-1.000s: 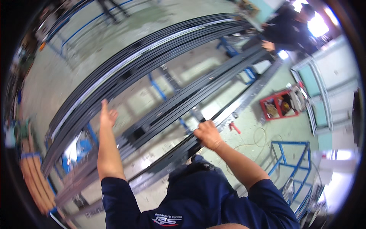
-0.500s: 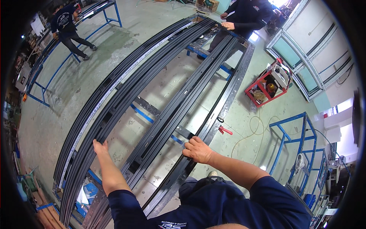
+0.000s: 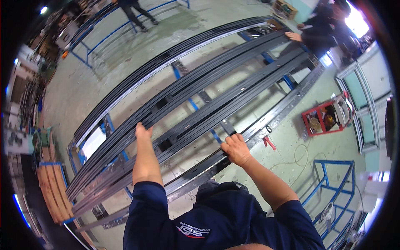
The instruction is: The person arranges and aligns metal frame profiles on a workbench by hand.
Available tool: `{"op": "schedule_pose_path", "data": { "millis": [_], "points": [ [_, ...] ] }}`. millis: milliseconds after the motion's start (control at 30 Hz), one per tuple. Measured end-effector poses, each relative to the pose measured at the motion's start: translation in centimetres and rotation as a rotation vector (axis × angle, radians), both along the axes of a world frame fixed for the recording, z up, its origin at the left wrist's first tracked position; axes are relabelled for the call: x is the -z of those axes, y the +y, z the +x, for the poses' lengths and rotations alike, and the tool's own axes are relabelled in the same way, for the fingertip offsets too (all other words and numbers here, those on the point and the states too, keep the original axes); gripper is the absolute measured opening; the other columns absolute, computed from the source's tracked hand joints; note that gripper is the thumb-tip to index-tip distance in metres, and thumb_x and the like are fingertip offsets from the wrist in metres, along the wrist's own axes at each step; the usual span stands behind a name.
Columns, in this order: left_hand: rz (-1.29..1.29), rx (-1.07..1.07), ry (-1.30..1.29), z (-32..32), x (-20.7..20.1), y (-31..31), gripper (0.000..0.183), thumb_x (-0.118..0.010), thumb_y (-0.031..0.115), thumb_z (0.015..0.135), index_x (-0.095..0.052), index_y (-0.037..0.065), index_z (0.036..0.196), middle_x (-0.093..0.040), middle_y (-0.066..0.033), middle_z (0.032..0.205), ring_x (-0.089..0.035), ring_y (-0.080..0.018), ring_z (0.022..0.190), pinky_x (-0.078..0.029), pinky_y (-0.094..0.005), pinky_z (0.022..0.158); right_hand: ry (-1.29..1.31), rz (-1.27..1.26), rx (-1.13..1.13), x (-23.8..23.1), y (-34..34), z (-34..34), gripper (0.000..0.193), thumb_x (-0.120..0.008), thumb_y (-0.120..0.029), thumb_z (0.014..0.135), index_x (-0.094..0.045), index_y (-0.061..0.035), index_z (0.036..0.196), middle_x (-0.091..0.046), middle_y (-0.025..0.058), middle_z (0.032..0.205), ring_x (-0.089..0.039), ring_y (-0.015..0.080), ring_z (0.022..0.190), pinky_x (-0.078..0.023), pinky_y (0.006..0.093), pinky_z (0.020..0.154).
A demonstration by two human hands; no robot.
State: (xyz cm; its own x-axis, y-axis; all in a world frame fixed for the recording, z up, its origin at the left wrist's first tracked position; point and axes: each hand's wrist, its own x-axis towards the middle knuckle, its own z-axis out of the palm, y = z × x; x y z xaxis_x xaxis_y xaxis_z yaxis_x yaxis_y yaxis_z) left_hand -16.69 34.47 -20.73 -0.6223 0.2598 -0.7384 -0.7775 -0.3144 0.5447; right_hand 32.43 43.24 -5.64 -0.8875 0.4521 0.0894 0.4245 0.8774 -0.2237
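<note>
Long dark metal profiles lie in bundles across a blue-and-metal work stand. My left hand (image 3: 144, 130) grips the near edge of the middle profile (image 3: 187, 78), its fingers partly hidden. A second bundle of profiles (image 3: 233, 100) runs close alongside on the near side. My right hand (image 3: 236, 149) is curled over the dark near rail (image 3: 196, 170) of the stand. At the far right end, a co-worker's hand (image 3: 294, 36) rests on the same middle profile. The far profile (image 3: 154, 58), with a pale strip (image 3: 137, 85) along it, lies apart from the others.
A red tool cart (image 3: 327, 114) stands on the floor to the right, near a red-handled tool (image 3: 269, 143) by the rail. Blue metal racks (image 3: 333, 187) are at the lower right. A wooden pallet (image 3: 54, 191) lies at the left. Another person stands by a far blue bench (image 3: 110, 37).
The middle profile has moved away from the far strip-edged one, toward me and the near bundle. My left hand and the co-worker's hand moved with it. My view has turned left.
</note>
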Motion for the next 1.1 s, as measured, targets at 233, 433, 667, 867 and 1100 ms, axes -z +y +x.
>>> {"op": "schedule_pose_path", "data": {
  "millis": [233, 433, 667, 867, 1100],
  "points": [
    [-0.171, -0.085, 0.017, -0.3, -0.8, -3.6, 0.035, -0.050, 0.025, 0.103, -0.059, 0.013, 0.135, -0.061, -0.0109, 0.137, -0.061, -0.0339, 0.122, -0.045, -0.0676, 0.101, 0.037, -0.023, -0.032, -0.6, -0.4, -1.4, 0.011, -0.065, -0.012, 0.080, -0.061, -0.0161, 0.089, -0.055, 0.0061, 0.094, -0.055, 0.0294, 0.100, -0.040, 0.0442, 0.101],
    [-0.853, -0.189, 0.807, 7.9, -13.5, 3.2, 0.063, -0.080, 0.027, 0.083, -0.053, -0.011, 0.125, -0.051, -0.0301, 0.143, -0.055, -0.0371, 0.131, -0.044, -0.0504, 0.112, 0.006, 0.017, 0.001, 1.0, 0.4, 0.3, 0.024, -0.069, -0.009, 0.069, -0.060, -0.0153, 0.090, -0.054, 0.0074, 0.093, -0.054, 0.0314, 0.099, -0.041, 0.0448, 0.096],
    [-0.625, 0.795, 1.044, 0.2, -11.7, 11.3, 0.071, -0.046, 0.058, 0.102, -0.054, 0.003, 0.145, -0.048, -0.0208, 0.154, -0.044, -0.0380, 0.143, -0.034, -0.0413, 0.118, 0.012, 0.036, -0.005, -0.3, 0.4, -0.7, 0.020, -0.070, -0.009, 0.069, -0.058, -0.0148, 0.085, -0.054, 0.0065, 0.092, -0.054, 0.0310, 0.096, -0.041, 0.0462, 0.096],
    [-0.876, 1.306, 1.052, 0.5, -8.6, 14.9, 0.080, -0.027, 0.070, 0.101, -0.055, 0.011, 0.148, -0.044, -0.0149, 0.158, -0.039, -0.0343, 0.147, -0.028, -0.0498, 0.120, 0.012, 0.008, -0.020, 0.1, -0.5, -1.8, 0.025, -0.070, -0.007, 0.064, -0.057, -0.0133, 0.085, -0.054, 0.0079, 0.092, -0.054, 0.0327, 0.097, -0.041, 0.0477, 0.097],
    [-1.066, 1.476, 1.035, 4.0, -9.9, 15.2, 0.082, -0.021, 0.072, 0.100, -0.051, 0.016, 0.152, -0.046, -0.0072, 0.159, -0.039, -0.0270, 0.148, -0.020, -0.0565, 0.119, 0.029, 0.017, 0.004, 0.2, -0.2, -1.1, 0.026, -0.070, -0.007, 0.064, -0.056, -0.0134, 0.085, -0.054, 0.0082, 0.092, -0.054, 0.0326, 0.096, -0.041, 0.0480, 0.097]
  ]
}}
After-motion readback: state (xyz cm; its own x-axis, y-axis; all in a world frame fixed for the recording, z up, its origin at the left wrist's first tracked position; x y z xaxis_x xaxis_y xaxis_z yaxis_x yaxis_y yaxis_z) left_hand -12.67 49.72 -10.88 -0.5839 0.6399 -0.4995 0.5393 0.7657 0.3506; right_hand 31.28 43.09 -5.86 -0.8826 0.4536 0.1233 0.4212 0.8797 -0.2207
